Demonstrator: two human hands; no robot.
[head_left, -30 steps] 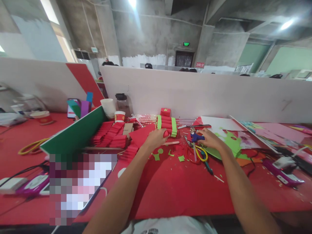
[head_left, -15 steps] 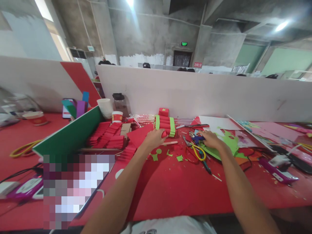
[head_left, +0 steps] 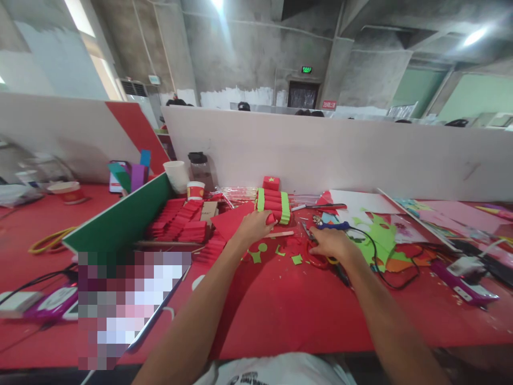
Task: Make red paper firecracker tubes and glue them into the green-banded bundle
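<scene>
A bundle of red paper rolls [head_left: 273,203] bound by two light green bands lies on the red table [head_left: 280,310] near the white divider. My left hand [head_left: 251,228] rests against its near end, fingers curled on one red roll. Just right of it, my right hand [head_left: 332,244] is closed on a blue glue gun [head_left: 335,226], whose black cord [head_left: 377,256] trails right across green paper. Scissors [head_left: 320,260] with red and yellow handles lie partly under my right hand. A wooden stick [head_left: 280,234] lies between my hands.
Stacks of folded red paper [head_left: 180,222] sit beside a slanted green board [head_left: 120,219]. Paper cups [head_left: 178,176] and a dark bottle [head_left: 200,170] stand by the white divider [head_left: 340,155]. Green cutouts [head_left: 379,232] and a purple device [head_left: 465,286] lie right. Cables and a phone lie left.
My right hand has drawn the blue glue gun nearer and to the left, over the scissors, and its black cord now trails across the green paper. My left hand has stayed on the roll bundle.
</scene>
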